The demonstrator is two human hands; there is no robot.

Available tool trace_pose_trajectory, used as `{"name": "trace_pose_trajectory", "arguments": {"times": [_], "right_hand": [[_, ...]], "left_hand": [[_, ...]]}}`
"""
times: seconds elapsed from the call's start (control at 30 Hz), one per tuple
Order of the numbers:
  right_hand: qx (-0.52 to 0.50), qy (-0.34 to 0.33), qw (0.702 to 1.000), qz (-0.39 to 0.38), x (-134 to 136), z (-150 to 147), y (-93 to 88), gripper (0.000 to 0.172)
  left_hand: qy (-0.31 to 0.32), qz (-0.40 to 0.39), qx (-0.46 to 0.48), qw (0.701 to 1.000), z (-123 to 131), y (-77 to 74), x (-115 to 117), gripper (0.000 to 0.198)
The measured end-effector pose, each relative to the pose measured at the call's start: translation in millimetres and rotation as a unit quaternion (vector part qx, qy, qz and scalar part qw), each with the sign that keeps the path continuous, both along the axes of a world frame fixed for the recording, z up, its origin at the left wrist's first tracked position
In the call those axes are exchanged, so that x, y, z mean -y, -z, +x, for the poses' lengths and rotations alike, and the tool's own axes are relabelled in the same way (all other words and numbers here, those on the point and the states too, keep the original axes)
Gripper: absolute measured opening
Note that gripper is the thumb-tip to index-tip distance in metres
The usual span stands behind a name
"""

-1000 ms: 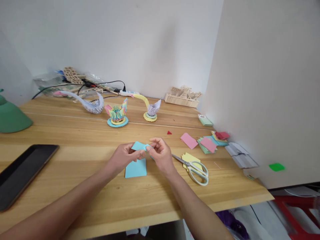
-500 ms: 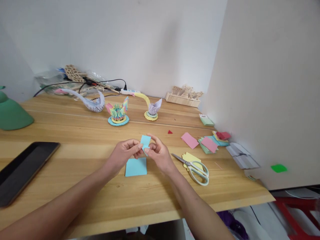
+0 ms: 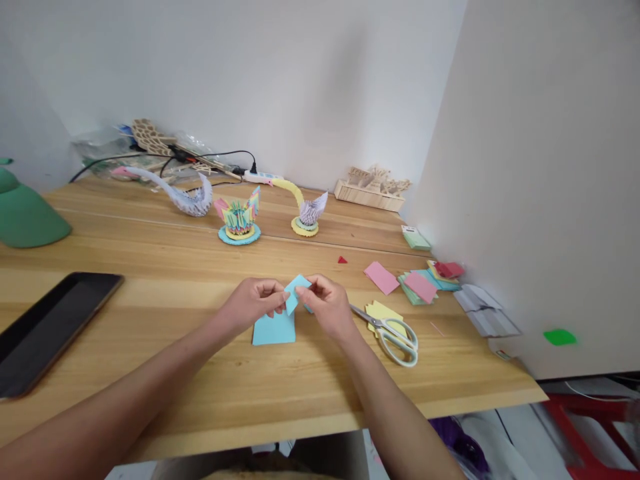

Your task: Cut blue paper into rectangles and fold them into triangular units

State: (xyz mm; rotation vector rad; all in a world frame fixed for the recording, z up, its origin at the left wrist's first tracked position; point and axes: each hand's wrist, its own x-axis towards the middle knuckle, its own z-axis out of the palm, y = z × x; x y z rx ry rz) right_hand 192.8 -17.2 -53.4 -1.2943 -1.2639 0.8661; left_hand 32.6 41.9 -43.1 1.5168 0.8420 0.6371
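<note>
My left hand (image 3: 251, 305) and my right hand (image 3: 327, 305) meet over the middle of the wooden table (image 3: 150, 267). Both pinch a small folded piece of light blue paper (image 3: 295, 291), held just above the table between the fingertips. A larger light blue paper sheet (image 3: 273, 328) lies flat on the table directly under the hands. Scissors (image 3: 393, 330) with pale handles rest to the right of my right hand, on a yellow paper (image 3: 376, 311).
Pink, green and red paper slips (image 3: 423, 283) are piled at the right by the wall, with white folded sheets (image 3: 487, 313). Paper swan models (image 3: 193, 198) and a colourful paper model (image 3: 240, 223) stand at the back. A dark tablet (image 3: 45, 327) lies left; a green object (image 3: 27, 217) far left.
The small blue paper went from spread between the hands to upright, and is now turned into a pointed fold. The view has drifted slightly; the hands stay in place.
</note>
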Motion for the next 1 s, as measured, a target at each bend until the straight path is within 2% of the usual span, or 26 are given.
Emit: {"name": "trace_pose_trajectory", "arguments": {"times": [0.23,0.33,0.4,0.5,0.57,0.63,0.7,0.83,1.0], "right_hand": [[0.003,0.006,1.000,0.009,-1,-2,-1.0,0.014],[0.085,0.012,0.995,0.048,1,0,-5.7,0.012],[0.179,0.009,0.978,0.105,2,5,-8.0,0.012],[0.293,-0.025,0.932,0.213,2,12,-8.5,0.018],[0.326,-0.048,0.907,0.262,1,15,-7.6,0.021],[0.335,-0.059,0.895,0.287,0,17,-6.5,0.021],[0.341,-0.063,0.888,0.300,-1,18,-6.0,0.022],[0.349,-0.057,0.882,0.312,-1,17,-6.4,0.024],[0.339,-0.047,0.893,0.294,-1,16,-4.9,0.025]], "left_hand": [[0.011,0.009,-0.007,1.000,-2,1.1,-2,0.030],[0.004,-0.001,-0.009,1.000,-3,-1.5,-2,0.029],[0.003,-0.014,0.003,1.000,-4,-3.2,-1,0.026],[0.019,-0.049,0.054,0.997,-5,-5.3,-1,0.024],[0.037,-0.081,0.091,0.992,-5,-6.0,-1,0.022],[0.044,-0.112,0.113,0.986,-5,-6.0,0,0.020],[0.043,-0.124,0.117,0.984,-6,-5.3,0,0.020],[0.048,-0.092,0.093,0.990,-9,-2.7,-2,0.023],[0.053,-0.060,0.053,0.995,-9,-1.1,-7,0.026]]}}
